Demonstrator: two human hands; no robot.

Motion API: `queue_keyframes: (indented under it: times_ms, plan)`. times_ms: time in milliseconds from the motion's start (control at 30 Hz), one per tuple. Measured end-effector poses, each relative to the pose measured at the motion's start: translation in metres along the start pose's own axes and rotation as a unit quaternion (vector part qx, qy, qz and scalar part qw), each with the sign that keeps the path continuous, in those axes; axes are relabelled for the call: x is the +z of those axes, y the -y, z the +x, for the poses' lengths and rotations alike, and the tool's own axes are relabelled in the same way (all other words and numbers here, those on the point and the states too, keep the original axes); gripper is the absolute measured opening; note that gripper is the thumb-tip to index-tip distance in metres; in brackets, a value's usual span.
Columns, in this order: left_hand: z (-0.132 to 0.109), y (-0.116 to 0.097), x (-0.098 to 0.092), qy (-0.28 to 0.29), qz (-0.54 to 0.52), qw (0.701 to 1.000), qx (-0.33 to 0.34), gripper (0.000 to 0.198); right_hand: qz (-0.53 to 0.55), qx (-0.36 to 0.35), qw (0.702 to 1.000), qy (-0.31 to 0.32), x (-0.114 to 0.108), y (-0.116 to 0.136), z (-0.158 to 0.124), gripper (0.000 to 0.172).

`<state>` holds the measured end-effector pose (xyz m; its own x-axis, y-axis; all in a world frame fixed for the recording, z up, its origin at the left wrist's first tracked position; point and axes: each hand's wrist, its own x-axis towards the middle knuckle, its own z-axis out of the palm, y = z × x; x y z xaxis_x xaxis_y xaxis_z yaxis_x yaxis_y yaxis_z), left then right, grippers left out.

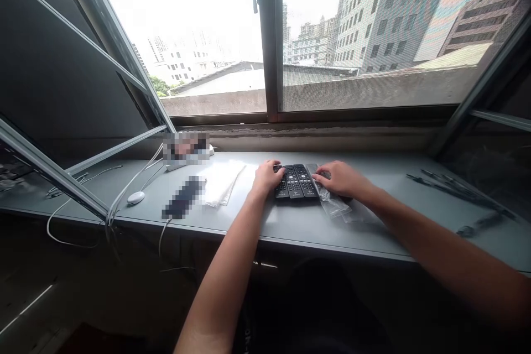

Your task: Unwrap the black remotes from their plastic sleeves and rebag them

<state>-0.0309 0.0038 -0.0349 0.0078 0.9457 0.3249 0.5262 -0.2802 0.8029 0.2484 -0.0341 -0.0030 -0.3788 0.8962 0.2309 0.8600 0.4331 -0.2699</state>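
Observation:
Three black remote controls (295, 180) lie side by side on a grey window-ledge table (290, 221). My left hand (266, 177) rests on the left edge of the row, fingers curled over the leftmost remote. My right hand (339, 178) lies at the right edge, fingers bent onto the rightmost remote and onto a clear plastic bag (337, 206) that sits under and beside it.
More clear plastic bags (222, 182) lie left of the remotes. Further left are a dark blurred object (183, 197), a white round puck (135, 197) with white cables, and a blurred item (185, 147). Dark thin strips (452, 188) lie at the right. A window (269, 38) stands behind.

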Motion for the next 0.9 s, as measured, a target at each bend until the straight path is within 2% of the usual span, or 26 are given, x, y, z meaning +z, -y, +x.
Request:
queue_keyframes:
  times_ms: [167,433,700,900]
  plan:
    - [0.001,0.005,0.001,0.013,-0.003,1.0,0.007,0.017,0.005,-0.019,1.0,-0.02,0.004,-0.004,0.001,0.051]
    - [0.0,0.006,0.0,0.018,0.054,0.998,0.023,0.03,0.014,-0.021,1.0,-0.005,0.015,-0.005,0.0,0.053]
    - [0.003,0.009,0.001,0.001,-0.025,0.999,-0.031,0.074,0.014,-0.034,0.999,-0.001,0.016,-0.006,0.001,0.051]
    - [0.001,0.0,-0.006,-0.058,-0.115,0.989,-0.065,0.079,0.014,-0.031,0.999,-0.002,0.017,-0.008,0.001,0.049]
